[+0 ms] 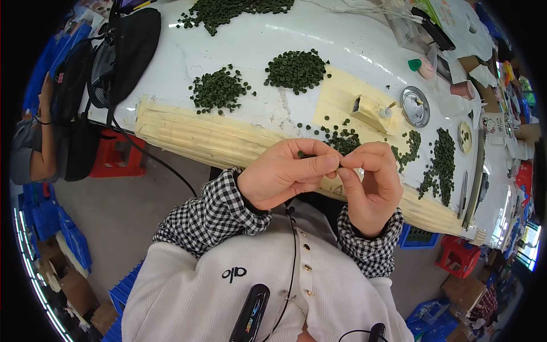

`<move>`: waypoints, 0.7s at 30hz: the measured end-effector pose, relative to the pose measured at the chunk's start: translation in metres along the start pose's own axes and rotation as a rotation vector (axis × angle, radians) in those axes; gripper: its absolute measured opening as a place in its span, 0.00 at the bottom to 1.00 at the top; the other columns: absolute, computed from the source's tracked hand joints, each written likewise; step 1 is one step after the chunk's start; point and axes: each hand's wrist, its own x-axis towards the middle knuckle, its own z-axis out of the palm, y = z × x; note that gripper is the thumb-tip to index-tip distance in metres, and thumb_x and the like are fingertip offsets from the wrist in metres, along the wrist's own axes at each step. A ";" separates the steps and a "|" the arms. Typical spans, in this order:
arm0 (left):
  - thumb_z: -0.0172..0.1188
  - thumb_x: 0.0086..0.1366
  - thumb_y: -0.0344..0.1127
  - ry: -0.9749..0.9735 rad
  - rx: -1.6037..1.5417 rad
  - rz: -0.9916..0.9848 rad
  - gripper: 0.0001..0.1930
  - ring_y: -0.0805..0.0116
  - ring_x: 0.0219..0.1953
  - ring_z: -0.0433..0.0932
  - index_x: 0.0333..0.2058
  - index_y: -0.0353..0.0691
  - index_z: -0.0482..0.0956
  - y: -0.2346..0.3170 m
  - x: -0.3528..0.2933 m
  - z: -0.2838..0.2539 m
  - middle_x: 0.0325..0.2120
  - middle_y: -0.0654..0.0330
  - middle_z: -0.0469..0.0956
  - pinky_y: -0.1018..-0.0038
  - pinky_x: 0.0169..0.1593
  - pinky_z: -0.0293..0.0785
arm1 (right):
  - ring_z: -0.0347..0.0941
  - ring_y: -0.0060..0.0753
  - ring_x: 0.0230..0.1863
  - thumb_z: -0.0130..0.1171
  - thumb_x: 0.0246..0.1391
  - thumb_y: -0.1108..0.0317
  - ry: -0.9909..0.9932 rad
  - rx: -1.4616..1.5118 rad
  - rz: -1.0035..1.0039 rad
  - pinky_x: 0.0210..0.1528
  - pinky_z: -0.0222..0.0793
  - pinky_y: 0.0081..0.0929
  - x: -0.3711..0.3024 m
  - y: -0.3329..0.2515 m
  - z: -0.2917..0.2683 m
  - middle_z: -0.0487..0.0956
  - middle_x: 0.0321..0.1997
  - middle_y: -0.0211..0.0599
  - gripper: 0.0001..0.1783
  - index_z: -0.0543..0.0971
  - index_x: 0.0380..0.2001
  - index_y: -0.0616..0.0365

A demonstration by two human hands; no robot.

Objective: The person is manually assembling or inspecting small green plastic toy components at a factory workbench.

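Pressure is best kept light and even: the left hand (290,174) and right hand (373,185) pinch a small dark piece (341,166) where their fingertips meet, above the taped near edge of the table (245,48). Mostly hidden, it shows as a dark speck; another dark green bit (306,155) peeks from the left hand's curl. Loose green pieces (343,139) behind look small and rounded.

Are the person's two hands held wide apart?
No, the left hand and right hand meet at their fingertips.
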 end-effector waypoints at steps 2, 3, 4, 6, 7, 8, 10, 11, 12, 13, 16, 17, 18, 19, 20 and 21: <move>0.56 0.64 0.34 0.001 0.025 0.050 0.08 0.85 0.19 0.59 0.36 0.36 0.76 -0.003 0.001 -0.001 0.27 0.65 0.76 0.87 0.24 0.56 | 0.71 0.32 0.34 0.62 0.41 0.82 0.010 -0.109 -0.044 0.35 0.68 0.22 0.001 -0.002 0.000 0.74 0.33 0.38 0.10 0.78 0.31 0.63; 0.57 0.63 0.34 0.029 0.076 0.077 0.08 0.86 0.19 0.59 0.36 0.36 0.76 -0.003 0.000 0.000 0.27 0.65 0.76 0.87 0.24 0.56 | 0.71 0.32 0.34 0.62 0.41 0.82 0.016 -0.164 -0.066 0.35 0.68 0.22 0.001 -0.003 0.000 0.74 0.33 0.38 0.10 0.78 0.31 0.63; 0.57 0.63 0.34 0.057 0.128 0.105 0.08 0.86 0.20 0.59 0.36 0.35 0.76 -0.002 -0.001 0.004 0.27 0.64 0.76 0.87 0.23 0.55 | 0.72 0.32 0.33 0.62 0.41 0.82 0.020 -0.179 -0.066 0.34 0.68 0.23 0.002 -0.003 0.000 0.74 0.32 0.38 0.10 0.78 0.31 0.62; 0.56 0.63 0.33 0.095 0.225 0.143 0.08 0.86 0.19 0.58 0.37 0.34 0.77 0.001 -0.003 0.007 0.27 0.63 0.77 0.87 0.23 0.55 | 0.72 0.33 0.32 0.62 0.42 0.82 0.026 -0.209 -0.066 0.33 0.68 0.23 0.004 -0.005 0.000 0.74 0.32 0.38 0.10 0.78 0.31 0.62; 0.56 0.63 0.32 0.105 0.270 0.153 0.08 0.85 0.19 0.58 0.37 0.34 0.77 0.003 -0.004 0.007 0.27 0.62 0.78 0.86 0.23 0.56 | 0.72 0.33 0.32 0.62 0.42 0.82 0.023 -0.194 -0.058 0.33 0.68 0.23 0.004 -0.005 0.000 0.74 0.32 0.38 0.10 0.78 0.32 0.62; 0.55 0.64 0.31 0.115 0.316 0.164 0.08 0.85 0.18 0.58 0.37 0.33 0.77 0.004 -0.005 0.008 0.27 0.61 0.78 0.86 0.24 0.56 | 0.72 0.32 0.32 0.62 0.42 0.83 0.020 -0.179 -0.049 0.33 0.68 0.23 0.003 -0.005 0.000 0.74 0.31 0.38 0.10 0.79 0.32 0.63; 0.56 0.63 0.30 0.142 0.391 0.234 0.07 0.86 0.18 0.58 0.36 0.33 0.77 0.003 -0.004 0.010 0.27 0.61 0.78 0.86 0.23 0.55 | 0.72 0.31 0.32 0.61 0.43 0.83 0.008 -0.134 -0.028 0.33 0.69 0.22 0.002 -0.003 0.000 0.75 0.32 0.39 0.10 0.78 0.32 0.63; 0.56 0.62 0.29 0.154 0.417 0.255 0.06 0.86 0.18 0.58 0.35 0.33 0.77 0.003 -0.005 0.011 0.27 0.61 0.78 0.86 0.22 0.55 | 0.73 0.30 0.32 0.60 0.44 0.83 -0.001 -0.105 -0.016 0.34 0.69 0.22 0.002 -0.001 0.000 0.74 0.32 0.39 0.09 0.78 0.32 0.64; 0.56 0.62 0.29 0.164 0.443 0.276 0.06 0.86 0.18 0.59 0.35 0.32 0.77 0.003 -0.005 0.012 0.27 0.62 0.78 0.86 0.22 0.55 | 0.73 0.29 0.32 0.60 0.45 0.83 -0.008 -0.077 -0.004 0.34 0.69 0.21 0.001 0.000 0.000 0.74 0.33 0.39 0.09 0.78 0.33 0.64; 0.56 0.62 0.29 0.173 0.458 0.283 0.06 0.86 0.19 0.59 0.35 0.32 0.77 0.004 -0.005 0.013 0.26 0.62 0.78 0.87 0.22 0.55 | 0.73 0.28 0.33 0.59 0.46 0.84 0.002 -0.008 0.046 0.34 0.70 0.21 0.000 0.001 0.001 0.74 0.33 0.39 0.09 0.78 0.33 0.65; 0.57 0.62 0.29 0.206 0.510 0.313 0.06 0.87 0.19 0.61 0.35 0.32 0.77 0.002 -0.004 0.011 0.26 0.63 0.78 0.88 0.22 0.59 | 0.74 0.26 0.34 0.57 0.48 0.84 0.010 0.146 0.153 0.36 0.71 0.19 -0.003 0.001 0.005 0.73 0.35 0.40 0.08 0.77 0.34 0.67; 0.57 0.61 0.29 0.219 0.529 0.324 0.06 0.87 0.19 0.61 0.35 0.32 0.77 0.001 -0.004 0.011 0.26 0.63 0.78 0.88 0.23 0.60 | 0.74 0.26 0.35 0.56 0.48 0.84 -0.001 0.161 0.162 0.37 0.72 0.19 -0.003 0.001 0.005 0.73 0.36 0.41 0.08 0.76 0.35 0.67; 0.57 0.62 0.29 0.214 0.521 0.319 0.06 0.87 0.21 0.64 0.35 0.32 0.77 0.001 -0.004 0.011 0.27 0.63 0.78 0.88 0.24 0.63 | 0.75 0.26 0.35 0.55 0.49 0.84 -0.012 0.176 0.171 0.38 0.72 0.18 -0.003 0.001 0.004 0.73 0.36 0.41 0.08 0.76 0.35 0.68; 0.56 0.62 0.28 0.208 0.514 0.314 0.06 0.86 0.22 0.66 0.35 0.32 0.77 0.002 -0.004 0.012 0.27 0.63 0.78 0.88 0.25 0.65 | 0.75 0.27 0.36 0.55 0.49 0.84 -0.013 0.210 0.184 0.39 0.72 0.19 -0.003 0.001 0.004 0.73 0.37 0.40 0.08 0.76 0.35 0.68; 0.56 0.62 0.28 0.203 0.506 0.309 0.06 0.85 0.23 0.68 0.35 0.32 0.77 0.003 -0.004 0.012 0.27 0.62 0.78 0.87 0.26 0.67 | 0.75 0.27 0.36 0.55 0.50 0.84 -0.014 0.244 0.198 0.39 0.72 0.19 -0.003 0.001 0.004 0.73 0.37 0.40 0.08 0.75 0.36 0.68; 0.56 0.62 0.28 0.207 0.518 0.316 0.06 0.84 0.25 0.70 0.35 0.32 0.77 0.002 -0.005 0.013 0.27 0.62 0.78 0.87 0.28 0.69 | 0.75 0.27 0.36 0.54 0.50 0.84 -0.017 0.280 0.211 0.40 0.73 0.19 -0.003 0.001 0.004 0.73 0.37 0.39 0.08 0.75 0.36 0.69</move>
